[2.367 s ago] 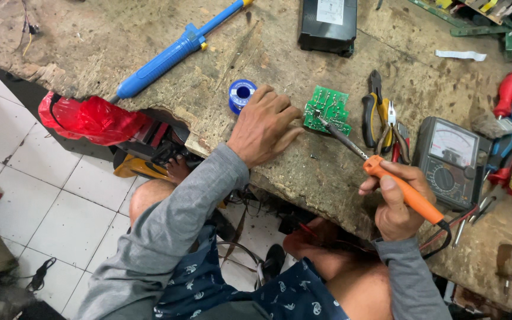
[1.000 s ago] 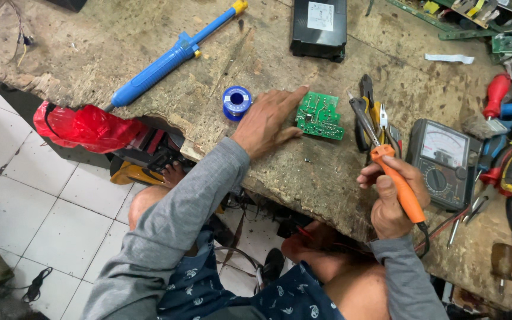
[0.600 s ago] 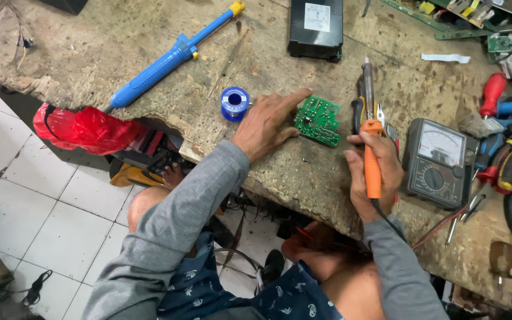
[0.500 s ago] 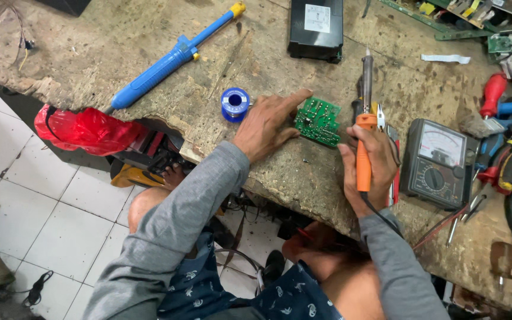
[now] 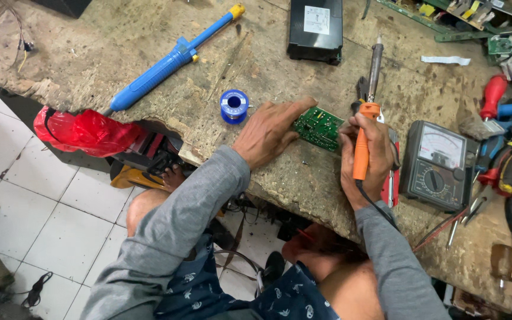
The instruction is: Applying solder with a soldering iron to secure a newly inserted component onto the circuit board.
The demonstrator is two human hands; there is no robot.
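The right hand (image 5: 367, 155) is closing its fingers around the orange handle of one soldering iron (image 5: 368, 104), holding it upright along the worktop (image 5: 149, 29) so that the metal barrel is pointing away from the person; a dark cord is trailing from the handle back over the wrist. Just to its left, the left hand (image 5: 268, 131) is lying palm down with fingers spread and loose, gripping nothing, its fingertips pressing on the near edge of one small green circuit board (image 5: 320, 127), which is sitting flat between the two hands. Beside the left hand, one blue spool of solder wire (image 5: 234, 105) is standing on the worktop, close to but apart from the knuckles. To the right of the right hand, one analogue multimeter (image 5: 437, 165) is lying face up, with a red-handled tool partly hiding under the hand next to it. Further out, one long blue desoldering pump (image 5: 170, 59) with a yellow cap is lying diagonally, one black box (image 5: 316, 28) with a white label is resting at the far edge, and one crumpled red plastic bag (image 5: 84, 131) is hanging at the broken front edge. A cluster of red and blue handled tools (image 5: 499, 101) is crowding the far right; their count cannot be told
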